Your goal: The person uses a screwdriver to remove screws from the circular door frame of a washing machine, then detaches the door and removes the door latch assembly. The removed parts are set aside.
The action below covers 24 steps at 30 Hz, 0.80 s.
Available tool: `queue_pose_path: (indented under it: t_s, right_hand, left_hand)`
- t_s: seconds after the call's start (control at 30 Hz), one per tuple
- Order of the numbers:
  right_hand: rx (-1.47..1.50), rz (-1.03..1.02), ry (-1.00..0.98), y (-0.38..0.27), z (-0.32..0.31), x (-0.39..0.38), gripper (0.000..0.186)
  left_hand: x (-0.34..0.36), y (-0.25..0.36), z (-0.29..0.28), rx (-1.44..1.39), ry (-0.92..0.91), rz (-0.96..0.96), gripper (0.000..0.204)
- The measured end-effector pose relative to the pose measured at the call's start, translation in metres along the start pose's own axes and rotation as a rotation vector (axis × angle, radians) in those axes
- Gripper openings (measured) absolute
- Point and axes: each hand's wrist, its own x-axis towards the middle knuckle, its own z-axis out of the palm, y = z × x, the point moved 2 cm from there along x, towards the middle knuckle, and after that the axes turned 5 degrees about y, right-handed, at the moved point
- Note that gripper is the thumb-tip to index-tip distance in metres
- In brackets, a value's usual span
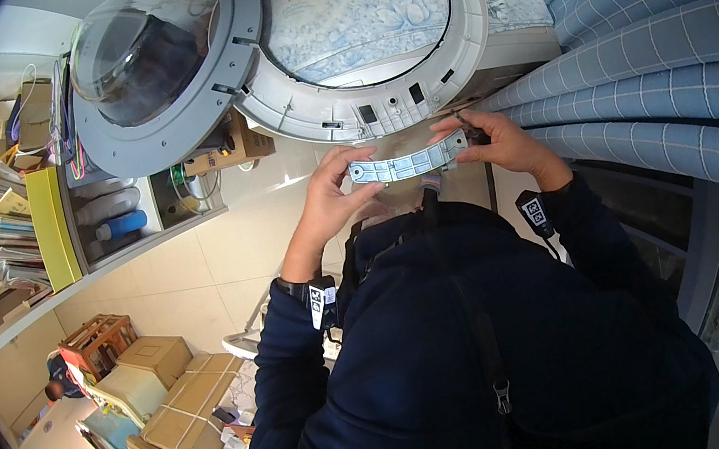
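Both my hands hold a curved, pale plastic washing machine door part (408,166), perhaps a handle, with its ribbed side showing and a round hole near each end. My left hand (329,199) pinches its left end between thumb and fingers. On the right end, my right hand (512,147) is closed, and a small dark thing I cannot make out shows by its fingers. Just beyond lies a white door ring (379,110). Joined to its left side is a grey door ring (149,145) with a clear glass bowl (172,52).
Blue checked curtains (636,68) hang close at right. A shelf unit at left holds books (15,232), a yellow-green panel (52,226) and a blue bottle (123,225). Cardboard boxes (193,411) are stacked at lower left. Floral cloth (354,14) shows through the white ring.
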Motion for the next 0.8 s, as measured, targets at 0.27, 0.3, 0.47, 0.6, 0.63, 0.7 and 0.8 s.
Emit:
queue_pose_path:
  t_s: [0.27,0.3,0.47,0.6,0.63,0.7,0.8]
  right_hand:
    - [-0.023,0.001,0.027,-0.006,0.002,0.0,0.045]
    - [-0.034,-0.001,0.038,-0.007,0.002,-0.001,0.044]
    - [0.055,0.107,0.093,-0.003,0.0,-0.001,0.029]
    - [0.203,0.21,0.134,0.011,0.005,-0.001,0.019]
    - [0.211,0.226,0.168,0.015,0.006,0.0,0.018]
    - [0.254,0.227,0.2,0.024,0.01,0.001,0.018]
    - [0.174,0.269,0.223,0.035,0.011,0.0,0.019]
  left_hand:
    - [0.0,-0.001,-0.002,0.062,-0.011,0.06,0.039]
    - [0.0,-0.004,-0.003,0.039,-0.044,0.03,0.038]
    - [-0.007,-0.02,0.006,-0.182,-0.156,-0.271,0.026]
    - [-0.007,-0.032,0.013,-0.362,-0.2,-0.389,0.029]
    - [-0.008,-0.034,0.014,-0.38,-0.213,-0.405,0.029]
    - [-0.01,-0.04,0.017,-0.384,-0.212,-0.429,0.031]
    - [-0.013,-0.049,0.02,-0.368,-0.246,-0.457,0.031]
